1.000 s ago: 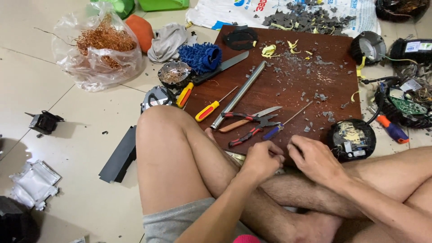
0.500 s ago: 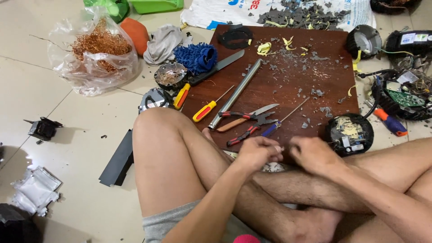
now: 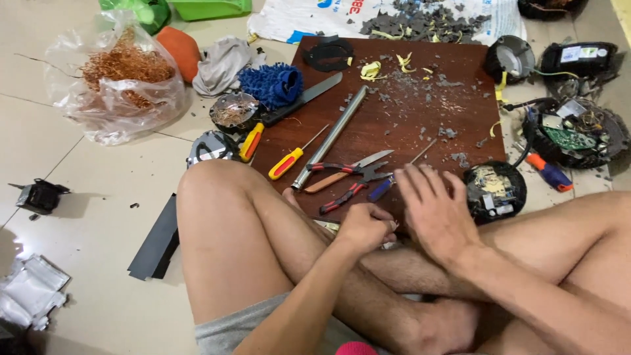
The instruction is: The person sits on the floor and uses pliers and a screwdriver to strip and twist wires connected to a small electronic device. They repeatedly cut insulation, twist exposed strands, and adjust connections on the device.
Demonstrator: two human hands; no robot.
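My left hand is curled into a fist at the near edge of a brown wooden board, closed on a small part that I can barely see. To its right, my right hand lies flat with fingers spread over the board's front edge. Its fingertips are beside a blue-handled screwdriver and red-handled pliers. Orange-handled shears lie just beyond. A round black casing with a circuit board sits right of that hand. My bare legs are crossed below.
On the board lie a metal rod, a yellow-and-red screwdriver, a knife and grey debris. A bag of copper wire, a blue cloth, opened black devices and a black strip surround it on the tiled floor.
My right hand has let go of the left and moved up onto the board, fingers now spread. The left hand stays closed at the board's edge.
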